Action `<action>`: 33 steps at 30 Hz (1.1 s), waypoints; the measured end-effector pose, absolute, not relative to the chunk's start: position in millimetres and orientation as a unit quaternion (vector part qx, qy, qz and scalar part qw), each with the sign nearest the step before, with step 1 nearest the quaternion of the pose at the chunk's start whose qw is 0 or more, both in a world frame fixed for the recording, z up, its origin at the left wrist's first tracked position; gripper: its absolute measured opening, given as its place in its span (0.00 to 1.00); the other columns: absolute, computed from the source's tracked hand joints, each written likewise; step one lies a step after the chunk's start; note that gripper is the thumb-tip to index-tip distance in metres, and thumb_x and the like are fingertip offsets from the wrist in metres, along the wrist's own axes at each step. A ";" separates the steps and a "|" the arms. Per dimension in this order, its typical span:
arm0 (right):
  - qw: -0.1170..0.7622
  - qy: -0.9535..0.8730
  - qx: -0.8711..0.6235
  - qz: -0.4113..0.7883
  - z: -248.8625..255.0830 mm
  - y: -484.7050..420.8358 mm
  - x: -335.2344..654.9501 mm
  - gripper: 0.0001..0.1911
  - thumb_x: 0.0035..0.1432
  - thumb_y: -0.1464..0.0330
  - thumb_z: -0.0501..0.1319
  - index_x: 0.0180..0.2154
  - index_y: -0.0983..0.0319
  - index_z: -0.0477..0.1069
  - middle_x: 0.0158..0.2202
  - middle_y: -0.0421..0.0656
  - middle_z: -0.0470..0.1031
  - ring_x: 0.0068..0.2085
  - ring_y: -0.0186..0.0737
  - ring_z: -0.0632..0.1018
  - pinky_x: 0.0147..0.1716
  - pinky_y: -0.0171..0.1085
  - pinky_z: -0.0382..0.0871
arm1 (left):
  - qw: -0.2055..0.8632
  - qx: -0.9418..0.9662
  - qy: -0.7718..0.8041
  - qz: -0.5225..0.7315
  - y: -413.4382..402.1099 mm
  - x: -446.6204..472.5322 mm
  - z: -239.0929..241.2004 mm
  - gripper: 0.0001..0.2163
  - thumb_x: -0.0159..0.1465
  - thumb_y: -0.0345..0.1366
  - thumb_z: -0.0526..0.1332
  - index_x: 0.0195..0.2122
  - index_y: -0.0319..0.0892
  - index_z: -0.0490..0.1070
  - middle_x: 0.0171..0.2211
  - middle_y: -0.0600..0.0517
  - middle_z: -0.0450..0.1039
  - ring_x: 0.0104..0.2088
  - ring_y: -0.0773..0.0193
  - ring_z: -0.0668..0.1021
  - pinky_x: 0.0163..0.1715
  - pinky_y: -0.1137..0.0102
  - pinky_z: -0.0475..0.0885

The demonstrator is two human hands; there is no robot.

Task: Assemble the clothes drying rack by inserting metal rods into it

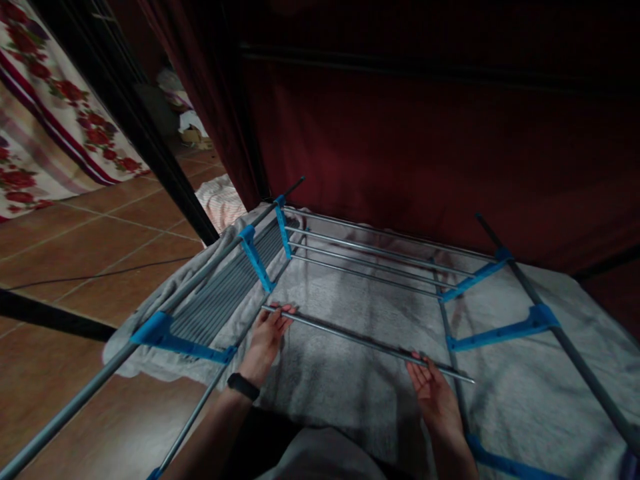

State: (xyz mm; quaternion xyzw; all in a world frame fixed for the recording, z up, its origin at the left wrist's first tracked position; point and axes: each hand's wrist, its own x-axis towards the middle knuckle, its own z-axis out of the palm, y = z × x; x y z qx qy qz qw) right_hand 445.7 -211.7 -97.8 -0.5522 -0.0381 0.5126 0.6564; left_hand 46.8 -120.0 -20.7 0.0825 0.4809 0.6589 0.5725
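A loose grey metal rod [360,340] runs across the open middle of a clothes drying rack [225,293] made of grey rods and blue plastic brackets. My left hand [265,340], with a black band on its wrist, holds the rod's left end by the fingertips. My right hand [433,393] is turned palm up, and the rod's right end lies across its fingers. Several fixed rods [370,257] span the rack just beyond the loose one.
A grey blanket [525,400] lies under the rack on a brown tiled floor [85,253]. A dark red curtain [425,147] hangs right behind. A floral cloth [45,113] hangs at the far left beside a black post [150,147].
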 end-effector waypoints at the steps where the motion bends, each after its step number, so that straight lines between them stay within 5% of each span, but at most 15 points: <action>1: 0.658 -0.042 -0.553 0.510 -98.0 -211.8 445.1 0.19 0.43 0.58 0.79 0.37 0.56 0.80 0.45 0.44 0.84 0.55 0.47 0.83 0.59 0.45 0.79 | 0.574 0.080 0.486 0.654 -119.6 48.2 -20.7 0.06 0.67 0.23 0.65 0.41 0.40 0.73 0.38 0.47 0.84 0.37 0.60 0.87 0.42 0.68 0.81; 11: 0.666 -0.063 -0.554 0.495 -101.1 -214.7 440.1 0.23 0.44 0.53 0.80 0.39 0.57 0.80 0.48 0.46 0.85 0.59 0.51 0.81 0.64 0.53 0.74 | 0.562 0.050 0.552 0.614 -110.7 57.1 -28.5 0.08 0.72 0.25 0.61 0.34 0.39 0.73 0.33 0.46 0.83 0.33 0.65 0.86 0.41 0.72 0.82; 33: 0.668 -0.060 -0.530 0.519 -95.3 -215.5 436.3 0.20 0.44 0.58 0.79 0.39 0.58 0.81 0.45 0.44 0.84 0.52 0.47 0.83 0.62 0.49 0.75 | 0.533 0.061 0.577 0.616 -120.7 35.0 -29.8 0.07 0.70 0.26 0.61 0.33 0.41 0.73 0.32 0.47 0.82 0.33 0.62 0.86 0.43 0.67 0.83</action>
